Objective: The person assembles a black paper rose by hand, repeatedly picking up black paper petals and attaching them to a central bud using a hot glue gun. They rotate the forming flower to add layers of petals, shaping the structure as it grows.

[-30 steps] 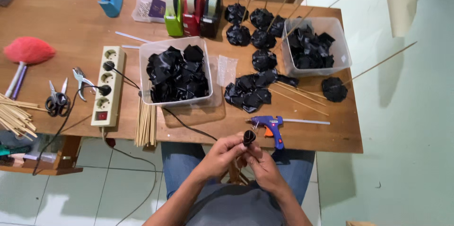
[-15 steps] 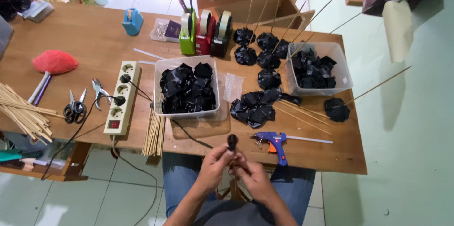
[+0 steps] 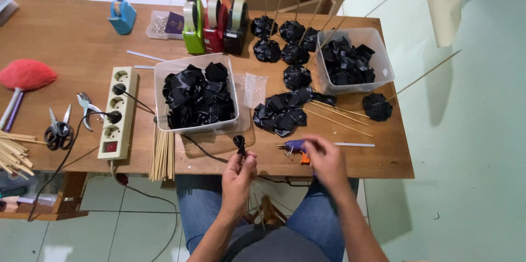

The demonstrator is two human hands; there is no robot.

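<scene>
Holding a small black bud [image 3: 239, 142] pinched, the left hand [image 3: 239, 177] waited; the right hand [image 3: 324, 159], fingers loosely open, reached the glue gun [image 3: 296, 147] at three o'clock, so gluing probably needed a firm grip first.

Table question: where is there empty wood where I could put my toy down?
The widest bare wood on the table lies between the blue dispenser, red duster and power strip. A smaller patch sits at the right front corner, beyond the glue gun. The middle, around both tubs, is crowded.
</scene>
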